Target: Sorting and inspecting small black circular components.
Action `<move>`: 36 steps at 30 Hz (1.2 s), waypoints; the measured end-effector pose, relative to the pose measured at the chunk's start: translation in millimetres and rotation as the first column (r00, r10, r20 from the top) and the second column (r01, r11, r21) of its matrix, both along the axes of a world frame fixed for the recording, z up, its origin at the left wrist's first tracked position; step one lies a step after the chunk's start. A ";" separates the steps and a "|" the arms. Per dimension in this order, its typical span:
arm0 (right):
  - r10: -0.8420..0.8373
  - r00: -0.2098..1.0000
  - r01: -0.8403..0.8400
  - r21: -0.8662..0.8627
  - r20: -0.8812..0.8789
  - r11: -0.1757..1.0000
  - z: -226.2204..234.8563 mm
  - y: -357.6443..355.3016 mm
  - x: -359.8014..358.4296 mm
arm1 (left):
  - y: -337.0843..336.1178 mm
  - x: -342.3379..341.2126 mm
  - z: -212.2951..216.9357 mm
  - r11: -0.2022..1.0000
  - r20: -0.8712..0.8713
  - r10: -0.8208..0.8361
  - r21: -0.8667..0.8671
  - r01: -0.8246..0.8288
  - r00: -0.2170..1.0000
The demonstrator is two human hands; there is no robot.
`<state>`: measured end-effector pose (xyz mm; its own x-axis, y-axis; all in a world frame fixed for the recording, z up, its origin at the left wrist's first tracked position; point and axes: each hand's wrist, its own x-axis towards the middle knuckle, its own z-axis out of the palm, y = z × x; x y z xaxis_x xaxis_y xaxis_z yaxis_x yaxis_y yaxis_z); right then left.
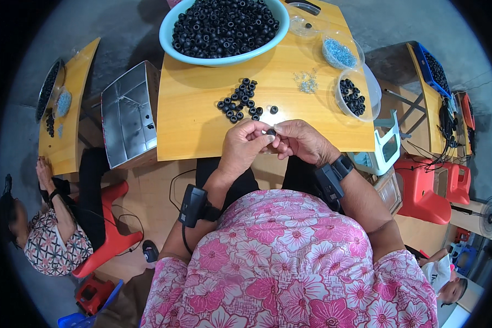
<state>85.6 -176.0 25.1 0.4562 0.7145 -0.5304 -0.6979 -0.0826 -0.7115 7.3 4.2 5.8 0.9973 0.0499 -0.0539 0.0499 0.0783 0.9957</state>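
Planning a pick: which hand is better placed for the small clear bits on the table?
Likely the right hand: the small clear bits lie straight ahead of it; the left hand is farther left. Both hands are occupied with a black ring.

Left of the pile [235, 106] on the basin's [229, 61] near side, bare table [188, 120] leaves a wide way up to its rim. Straight nearward from the basin, the pile blocks a low sweep; only a narrow strip parts it from the rim. Right-nearward of the basin, a lane runs between pile and beads [308, 86], with a loose ring [274, 109] toward its near end, then the left hand [240, 143] and right hand [306, 142]. Right of the basin, a clear dish [297, 27], bead bowl [359, 49] and ring bowl [371, 103] obstruct.
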 end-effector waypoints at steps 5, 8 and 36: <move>-0.037 0.999 0.038 0.019 -0.034 0.999 -0.8 1.3 -2.2 | -1.6 1.0 0.3 0.997 0.027 0.018 -0.070 -0.016 0.999; -0.054 0.997 0.056 0.031 -0.056 0.998 -1.2 2.6 -2.8 | -1.5 -1.1 1.9 0.990 -0.038 -0.009 -0.144 0.004 0.999; 0.248 0.463 0.041 -0.299 0.851 0.953 5.5 15.5 -17.3 | 7.0 3.1 -11.3 0.973 0.000 -0.181 -0.146 0.179 0.983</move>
